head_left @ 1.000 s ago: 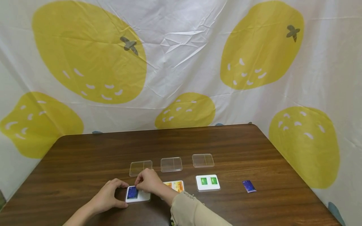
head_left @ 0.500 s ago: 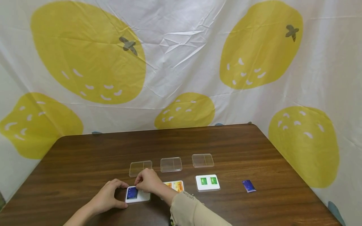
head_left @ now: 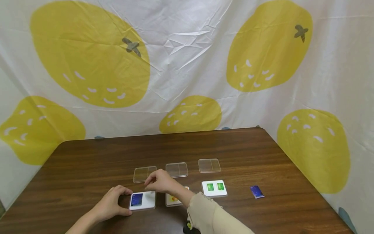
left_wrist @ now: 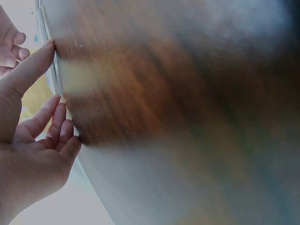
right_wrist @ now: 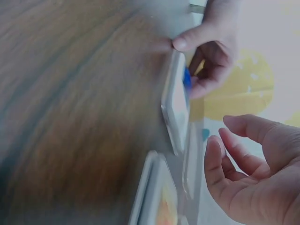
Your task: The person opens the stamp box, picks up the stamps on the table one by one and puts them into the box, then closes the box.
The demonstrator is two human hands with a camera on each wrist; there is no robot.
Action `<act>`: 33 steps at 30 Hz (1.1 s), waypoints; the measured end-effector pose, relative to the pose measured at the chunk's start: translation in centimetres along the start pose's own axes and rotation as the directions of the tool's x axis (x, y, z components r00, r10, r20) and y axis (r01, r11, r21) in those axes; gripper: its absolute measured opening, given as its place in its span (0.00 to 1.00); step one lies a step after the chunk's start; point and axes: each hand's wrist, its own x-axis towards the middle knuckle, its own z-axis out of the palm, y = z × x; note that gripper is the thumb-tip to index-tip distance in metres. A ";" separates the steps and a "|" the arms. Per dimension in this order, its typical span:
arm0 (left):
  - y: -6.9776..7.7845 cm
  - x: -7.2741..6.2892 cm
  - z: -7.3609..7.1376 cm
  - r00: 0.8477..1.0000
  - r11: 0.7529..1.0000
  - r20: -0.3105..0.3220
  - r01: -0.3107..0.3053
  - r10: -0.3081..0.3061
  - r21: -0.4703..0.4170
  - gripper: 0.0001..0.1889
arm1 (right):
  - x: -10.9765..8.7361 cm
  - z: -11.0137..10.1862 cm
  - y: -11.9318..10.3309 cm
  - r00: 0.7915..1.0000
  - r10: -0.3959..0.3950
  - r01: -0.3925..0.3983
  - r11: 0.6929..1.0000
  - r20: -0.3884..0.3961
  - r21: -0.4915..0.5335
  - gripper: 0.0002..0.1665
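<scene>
A shallow white case [head_left: 149, 199] lies near the front left of the table with one blue card-like piece [head_left: 136, 200] on its left half. My left hand [head_left: 109, 201] holds this case by its left side, thumb at the near corner and fingers at the far one. In the left wrist view, its fingertips touch the case's edge. My right hand [head_left: 160, 182] hovers just above the far right corner of the case. Nothing shows between its loosely bent fingers [right_wrist: 234, 125] in the right wrist view. Another blue piece [head_left: 257, 192] lies alone at the right.
A case with orange pieces [head_left: 172, 199] sits partly under my right forearm. Further right is a white case [head_left: 214, 194] with two green pieces. Three clear lids [head_left: 145, 174] lie in a row behind. A lemon-print cloth [head_left: 187, 71] hangs beyond the table [head_left: 102, 159].
My right hand has come off the white case, moving up and right, which uncovers its bare right half. The left hand keeps its hold.
</scene>
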 end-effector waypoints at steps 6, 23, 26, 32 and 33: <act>0.0 0.0 0.1 1.000 1.000 -0.009 0.009 -0.009 0.007 0.31 | -1.3 -2.8 0.2 0.999 0.006 -0.009 0.995 0.033 0.094 0.08; 0.2 -0.1 -0.1 1.000 1.000 0.000 -0.004 0.004 0.000 0.31 | -8.9 -13.9 5.6 0.996 -0.093 0.092 0.991 -0.007 -0.098 0.11; 0.3 -0.2 -0.1 1.000 1.000 0.006 -0.012 0.012 -0.002 0.31 | -10.7 -15.7 6.7 0.995 -0.102 0.099 0.985 -0.016 -0.141 0.10; 0.2 -0.1 -0.1 1.000 1.000 -0.003 -0.020 0.020 0.004 0.31 | -13.1 -19.4 9.0 0.998 -0.056 0.056 0.990 0.009 -0.126 0.13; 0.2 -0.1 -0.1 1.000 1.000 -0.006 -0.019 0.019 0.007 0.31 | -13.3 -20.0 9.5 0.999 -0.045 0.046 0.991 0.016 -0.124 0.13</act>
